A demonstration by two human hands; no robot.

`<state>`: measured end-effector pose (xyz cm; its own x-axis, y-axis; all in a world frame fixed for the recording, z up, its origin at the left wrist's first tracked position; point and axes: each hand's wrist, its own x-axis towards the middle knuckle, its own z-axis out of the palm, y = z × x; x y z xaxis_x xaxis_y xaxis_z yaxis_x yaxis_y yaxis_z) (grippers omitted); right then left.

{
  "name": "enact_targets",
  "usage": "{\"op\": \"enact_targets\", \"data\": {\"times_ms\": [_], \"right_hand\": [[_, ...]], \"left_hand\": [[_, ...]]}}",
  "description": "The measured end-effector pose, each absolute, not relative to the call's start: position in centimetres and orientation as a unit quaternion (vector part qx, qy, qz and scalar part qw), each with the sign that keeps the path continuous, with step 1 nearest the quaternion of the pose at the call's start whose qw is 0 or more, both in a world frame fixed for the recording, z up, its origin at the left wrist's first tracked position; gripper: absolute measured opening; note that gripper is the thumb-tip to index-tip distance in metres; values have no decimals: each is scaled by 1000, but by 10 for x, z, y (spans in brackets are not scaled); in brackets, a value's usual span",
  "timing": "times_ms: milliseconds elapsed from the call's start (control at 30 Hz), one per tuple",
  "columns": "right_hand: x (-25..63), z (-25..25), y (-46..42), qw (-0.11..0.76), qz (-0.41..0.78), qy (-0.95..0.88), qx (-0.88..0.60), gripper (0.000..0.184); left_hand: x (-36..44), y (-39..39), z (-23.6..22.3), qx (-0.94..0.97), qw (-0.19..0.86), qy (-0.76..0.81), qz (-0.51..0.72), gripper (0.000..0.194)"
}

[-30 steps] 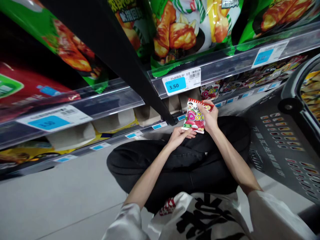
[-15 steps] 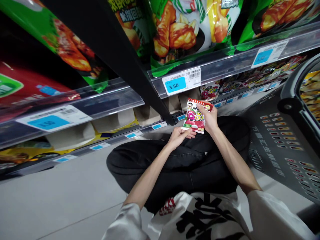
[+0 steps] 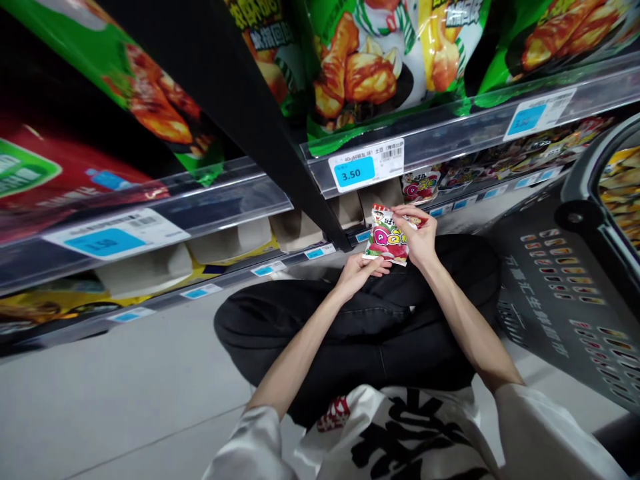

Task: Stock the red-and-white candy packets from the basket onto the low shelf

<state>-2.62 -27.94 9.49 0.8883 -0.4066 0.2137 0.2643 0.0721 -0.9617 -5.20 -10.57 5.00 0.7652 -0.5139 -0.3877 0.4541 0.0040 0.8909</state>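
Between my hands, above my crossed legs, is a small red and white packet of gummy candy (image 3: 389, 239), its printed front turned up toward me. My left hand (image 3: 361, 273) pinches the lower edge, thumb on top and fingers beneath. At the upper right, my right hand (image 3: 419, 235) grips the packet, its fingers folded over the top edge and covering part of the print. A similar candy packet (image 3: 420, 185) sits on the low shelf just beyond my right hand.
Large green snack bags (image 3: 360, 73) stand on the shelf above, behind a clear price rail (image 3: 450, 130). A black shelf post (image 3: 260, 127) slants down in front of me. At my right stands a grey shopping basket (image 3: 545, 313) with yellow packages inside. Pale floor (image 3: 125, 380) lies to my left.
The packet's upper part has tipped and bent, and my right hand's fingers have come further over its top edge. My left hand stays at the lower edge. The view shifts slightly.
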Motion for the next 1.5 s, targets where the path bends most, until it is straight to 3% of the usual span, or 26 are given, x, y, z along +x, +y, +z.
{"op": "enact_targets", "data": {"times_ms": [267, 433, 633, 1133, 1400, 1500], "right_hand": [[-36, 106, -276, 736, -186, -72, -647, 9], [-39, 108, -278, 755, -130, -180, -617, 21], [-41, 108, -281, 741, -54, -196, -640, 23], [-40, 113, -282, 720, -21, -240, -651, 27], [-40, 110, -278, 742, -110, -47, -660, 18], [-37, 108, -276, 743, -160, 83, -644, 28]], "left_hand": [[-49, -105, 39, 594, 743, 33, -307, 50], [-46, -107, 36, 591, 761, 93, -252, 47], [-45, -104, 38, 598, 780, 112, -147, 45], [-44, -104, 38, 617, 770, 94, -129, 41], [-46, -107, 39, 612, 743, 45, -267, 55], [-50, -106, 44, 616, 720, -6, -320, 54]]}}
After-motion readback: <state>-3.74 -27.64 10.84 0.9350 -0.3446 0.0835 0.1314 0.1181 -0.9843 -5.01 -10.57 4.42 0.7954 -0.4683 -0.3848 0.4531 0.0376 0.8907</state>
